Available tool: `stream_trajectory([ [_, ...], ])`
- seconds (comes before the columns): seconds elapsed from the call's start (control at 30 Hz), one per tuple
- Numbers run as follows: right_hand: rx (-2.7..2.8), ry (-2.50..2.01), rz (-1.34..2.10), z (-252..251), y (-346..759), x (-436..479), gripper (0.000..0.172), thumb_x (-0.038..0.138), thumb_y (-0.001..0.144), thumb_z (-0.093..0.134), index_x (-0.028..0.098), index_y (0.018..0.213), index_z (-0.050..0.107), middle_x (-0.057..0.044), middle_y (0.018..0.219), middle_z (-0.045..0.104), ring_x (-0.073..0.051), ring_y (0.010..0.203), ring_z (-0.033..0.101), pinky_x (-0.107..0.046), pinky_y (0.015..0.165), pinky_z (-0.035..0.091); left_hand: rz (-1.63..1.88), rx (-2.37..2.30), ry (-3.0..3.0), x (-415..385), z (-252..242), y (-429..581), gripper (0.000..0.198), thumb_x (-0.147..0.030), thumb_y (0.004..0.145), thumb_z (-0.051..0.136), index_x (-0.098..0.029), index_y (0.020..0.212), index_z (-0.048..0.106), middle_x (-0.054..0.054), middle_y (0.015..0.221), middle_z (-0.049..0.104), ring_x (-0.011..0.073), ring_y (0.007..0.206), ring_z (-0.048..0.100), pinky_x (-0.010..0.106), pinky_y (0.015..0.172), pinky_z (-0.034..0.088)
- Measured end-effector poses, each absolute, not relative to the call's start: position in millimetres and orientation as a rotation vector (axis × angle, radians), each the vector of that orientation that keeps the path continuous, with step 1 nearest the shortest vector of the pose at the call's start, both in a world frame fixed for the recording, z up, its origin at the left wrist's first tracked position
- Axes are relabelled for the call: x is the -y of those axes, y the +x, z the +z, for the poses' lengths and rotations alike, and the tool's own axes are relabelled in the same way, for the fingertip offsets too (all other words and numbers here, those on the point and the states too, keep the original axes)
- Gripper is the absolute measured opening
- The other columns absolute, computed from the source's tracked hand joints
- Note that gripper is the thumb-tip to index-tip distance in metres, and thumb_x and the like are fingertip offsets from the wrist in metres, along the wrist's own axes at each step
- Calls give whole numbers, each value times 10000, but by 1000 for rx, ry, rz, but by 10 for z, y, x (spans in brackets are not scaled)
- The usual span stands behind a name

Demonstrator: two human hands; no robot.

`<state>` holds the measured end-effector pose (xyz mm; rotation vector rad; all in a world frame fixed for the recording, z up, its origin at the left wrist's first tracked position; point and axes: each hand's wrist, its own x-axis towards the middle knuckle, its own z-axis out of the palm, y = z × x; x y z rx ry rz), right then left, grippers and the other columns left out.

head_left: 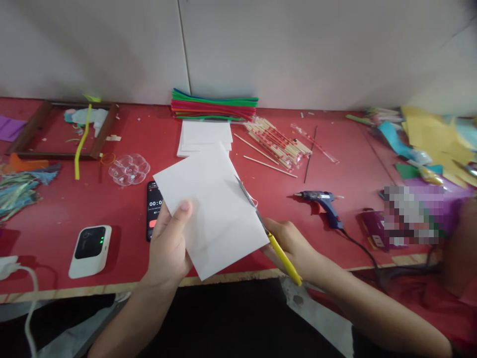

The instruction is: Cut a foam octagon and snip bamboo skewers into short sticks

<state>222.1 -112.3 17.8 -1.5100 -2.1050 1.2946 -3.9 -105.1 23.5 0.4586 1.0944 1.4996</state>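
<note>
My left hand [171, 233] grips a white sheet of paper [219, 214] near its lower left edge, thumb on top and fingers underneath. The sheet is held up over the front of the table and tilted. In my right hand [290, 248] is a pair of scissors with yellow handles [281, 256]. Their blades lie along the sheet's right edge, and a thin white curl of paper shows beside them. Behind the sheet lies a stack of white paper [204, 132]. A phone with a lit timer screen [152, 211] is partly hidden by the sheet and my left hand.
Pipe cleaners [214, 105] and wrapped wooden sticks [278, 141] lie at the back. A blue glue gun [322, 201] with a cord rests to the right. A white device [90, 251], plastic palette [129, 169] and wooden frame [107, 119] sit left. Another person's arm [462, 243] is at far right.
</note>
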Motion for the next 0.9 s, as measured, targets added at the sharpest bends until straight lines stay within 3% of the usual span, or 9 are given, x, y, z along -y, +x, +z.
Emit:
stream_trajectory([
  [0.5,2133,-1494,1067,12,2190,1169,149,235,737,473,237,658,347,67,559,330,-83,490,276,-243,479,256,1573,-1120,512,1076,205,6,466,-326,885,704,-321,1342,615,33,1307,680,294,1268,600,440,1134,440],
  [0.9,2123,-1490,1086,-11,2197,1164,127,246,748,464,230,657,377,64,555,349,-81,481,298,-244,474,262,1582,-1176,546,1079,163,-12,456,-331,870,715,-317,1317,630,17,1299,684,266,1255,607,390,1080,496],
])
